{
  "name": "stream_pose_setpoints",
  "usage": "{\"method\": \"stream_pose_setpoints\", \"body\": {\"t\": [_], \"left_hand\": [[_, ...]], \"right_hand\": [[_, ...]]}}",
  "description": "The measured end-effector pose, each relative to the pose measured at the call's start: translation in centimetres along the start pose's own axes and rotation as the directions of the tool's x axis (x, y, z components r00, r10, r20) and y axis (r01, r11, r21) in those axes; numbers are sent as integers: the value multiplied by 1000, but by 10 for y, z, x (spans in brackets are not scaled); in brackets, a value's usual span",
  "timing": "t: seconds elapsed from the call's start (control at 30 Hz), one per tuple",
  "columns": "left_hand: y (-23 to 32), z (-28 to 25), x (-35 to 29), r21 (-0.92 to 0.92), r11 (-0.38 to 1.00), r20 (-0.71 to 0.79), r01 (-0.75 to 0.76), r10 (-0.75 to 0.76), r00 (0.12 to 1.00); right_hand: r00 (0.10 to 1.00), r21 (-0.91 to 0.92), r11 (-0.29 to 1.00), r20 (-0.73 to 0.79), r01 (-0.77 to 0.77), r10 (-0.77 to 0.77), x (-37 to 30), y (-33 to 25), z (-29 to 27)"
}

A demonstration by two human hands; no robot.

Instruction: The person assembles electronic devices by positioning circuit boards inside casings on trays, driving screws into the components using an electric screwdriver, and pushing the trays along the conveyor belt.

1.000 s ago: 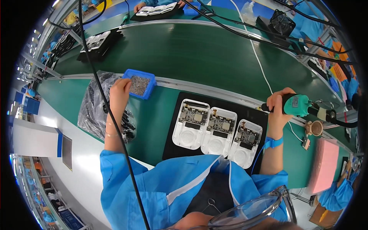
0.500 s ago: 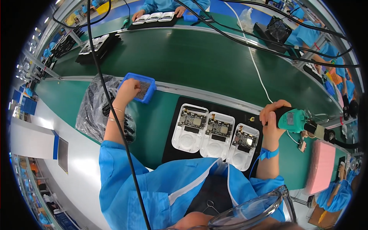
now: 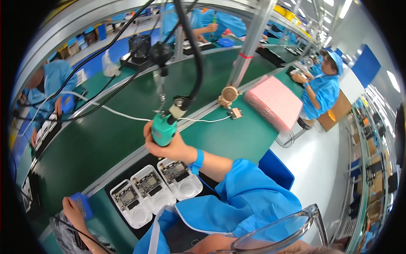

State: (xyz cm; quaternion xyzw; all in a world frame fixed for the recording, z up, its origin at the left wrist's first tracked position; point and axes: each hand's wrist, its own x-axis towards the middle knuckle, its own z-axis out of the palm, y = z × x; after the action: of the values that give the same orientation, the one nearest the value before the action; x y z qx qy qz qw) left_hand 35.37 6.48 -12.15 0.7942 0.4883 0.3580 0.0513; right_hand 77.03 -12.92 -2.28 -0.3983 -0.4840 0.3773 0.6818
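Observation:
My right hand (image 3: 179, 149) is wrapped round a green and black electric screwdriver (image 3: 163, 128), whose cable runs upward. A blue strap circles that wrist. Below it, a black tray (image 3: 113, 183) bears three white plastic housings (image 3: 186, 187), each with a circuit board and a round speaker grille. At the lower left, my left hand (image 3: 72, 211) is at the edge of a small blue bin (image 3: 86, 206) of tiny parts. Its fingers look drawn together; anything between them is too small to make out. A clear plastic bag (image 3: 63, 241) with dark pieces lies beside that forearm.
A pink wrapped stack (image 3: 274, 103) sits on the green bench to the right. Near it are a metal post (image 3: 251, 46), a round tan fixture (image 3: 228, 95) and a small connector (image 3: 235, 113). Cables hang overhead. Co-workers sit across the belt (image 3: 114, 131) and at the far right.
The view has swung to the right, so the housings and bin appear further left and lower. My right hand still holds the screwdriver; my left hand remains by the bin.

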Motion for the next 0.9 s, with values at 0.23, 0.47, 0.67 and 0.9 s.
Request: {"method": "stream_pose_setpoints", "body": {"t": [0.23,0.47,0.67,0.9], "left_hand": [[201,33,-37,-535,842,301,-76,274,913],[275,55,-53,-651,703,185,-285,511,839],[278,59,-56,-657,713,210,-245,485,849],[270,67,-57,-651,717,227,-250,498,837]], "right_hand": [[989,312,950,148,-22,-26,-13,-8,25],[986,394,919,160,-28,-39,-22,-24,26],[983,406,914,175,-20,-56,-24,-30,25],[978,419,908,182,15,-100,-24,-28,24]]}}
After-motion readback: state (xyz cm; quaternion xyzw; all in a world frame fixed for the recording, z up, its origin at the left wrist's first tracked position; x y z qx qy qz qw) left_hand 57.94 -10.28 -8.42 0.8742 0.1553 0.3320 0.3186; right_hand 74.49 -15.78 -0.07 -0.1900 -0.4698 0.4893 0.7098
